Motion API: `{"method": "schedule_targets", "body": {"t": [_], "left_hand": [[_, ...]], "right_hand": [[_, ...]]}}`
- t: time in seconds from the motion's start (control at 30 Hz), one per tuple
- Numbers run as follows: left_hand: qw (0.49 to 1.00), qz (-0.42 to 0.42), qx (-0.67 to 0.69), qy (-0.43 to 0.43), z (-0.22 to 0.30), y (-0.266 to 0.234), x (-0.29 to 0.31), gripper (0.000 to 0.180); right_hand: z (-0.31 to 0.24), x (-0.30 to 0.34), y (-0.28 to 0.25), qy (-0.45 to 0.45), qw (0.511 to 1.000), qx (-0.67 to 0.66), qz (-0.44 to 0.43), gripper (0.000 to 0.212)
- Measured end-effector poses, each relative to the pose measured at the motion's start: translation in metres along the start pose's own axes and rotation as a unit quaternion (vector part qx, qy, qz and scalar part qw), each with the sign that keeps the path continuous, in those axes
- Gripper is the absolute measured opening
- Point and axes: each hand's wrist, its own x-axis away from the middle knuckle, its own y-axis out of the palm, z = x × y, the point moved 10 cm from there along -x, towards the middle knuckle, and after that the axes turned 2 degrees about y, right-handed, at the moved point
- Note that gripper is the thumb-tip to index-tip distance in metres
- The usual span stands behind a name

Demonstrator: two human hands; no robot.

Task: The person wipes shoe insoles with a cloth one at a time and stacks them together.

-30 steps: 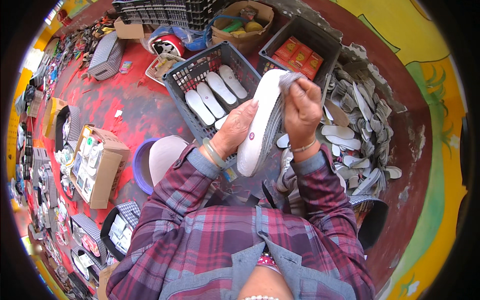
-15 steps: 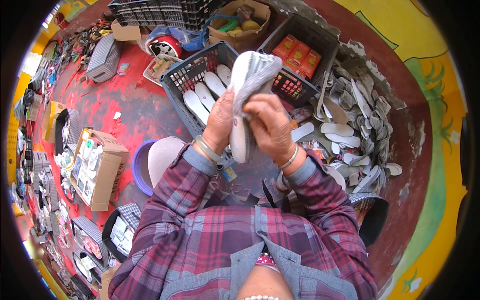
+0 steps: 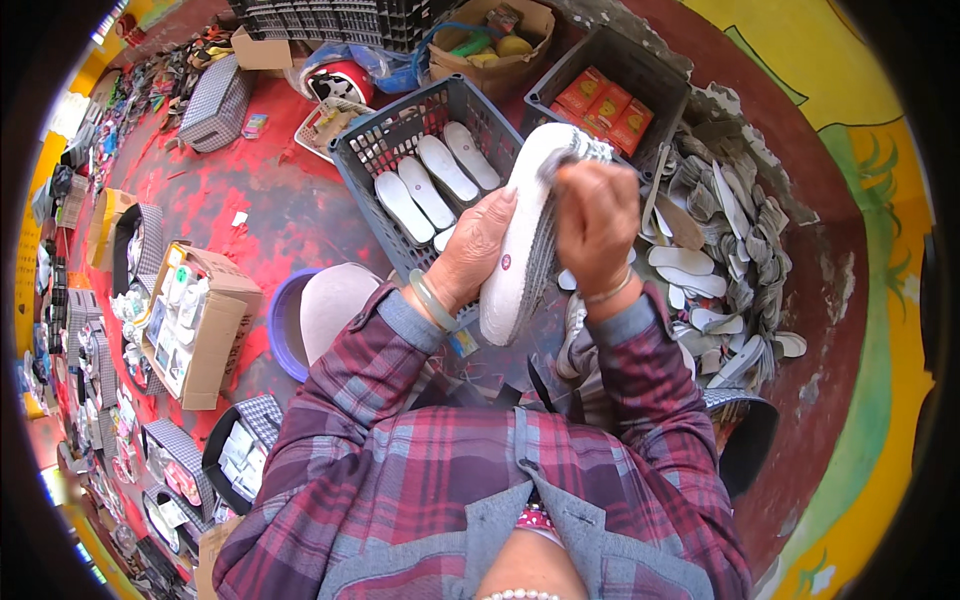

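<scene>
My left hand is closed round the near left side of a slipper, thumb along its edge. The slipper has a long white sole face with a small round dark-red mark, and grey ribbed knit shows along its right side and at the far end. At that far end my right hand is closed, its fingertips pinching the grey knit; a dark patch shows there, too blurred to make out. Beyond my left hand, a dark grey plastic crate holds several white soles lying side by side.
Grey knit pieces and white soles lie in a pile to the right by the wall. Another crate holds orange-red boxes. A purple basin and a cardboard box of white goods stand to the left.
The slipper has moved a little right and nearer, turning its white face more toward me. My right hand has shifted from its middle to its far end; the left still grips it.
</scene>
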Motion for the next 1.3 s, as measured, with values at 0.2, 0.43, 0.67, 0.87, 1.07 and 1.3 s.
{"method": "schedule_targets", "body": {"t": [0.2,0.43,0.67,0.87,1.07,1.3], "left_hand": [[0.998,-0.009,-0.062,0.011,0.001,0.004,-0.002,0.044],[0.997,0.026,-0.034,0.057,0.015,-0.018,-0.01,0.042],[0.975,0.155,0.118,0.11,0.052,-0.059,-0.015,0.034],[0.972,0.136,0.189,0.021,0.024,-0.06,-0.012,0.044],[0.998,0.023,0.029,0.052,0.002,-0.022,-0.011,0.042],[0.991,-0.09,-0.081,0.063,0.017,0.009,0.005,0.043]], "right_hand": [[0.038,-0.008,-0.01,0.071,0.995,0.044,0.06,0.015],[0.034,-0.002,0.018,0.144,0.979,-0.138,-0.037,0.016],[-0.029,0.031,0.058,0.137,0.92,-0.3,-0.21,0.022],[-0.064,0.041,0.044,-0.003,0.959,-0.221,-0.175,0.022],[-0.021,0.014,0.018,0.03,0.995,-0.081,-0.04,0.019],[0.137,0.022,-0.029,0.412,0.838,-0.32,0.16,0.013]]}}
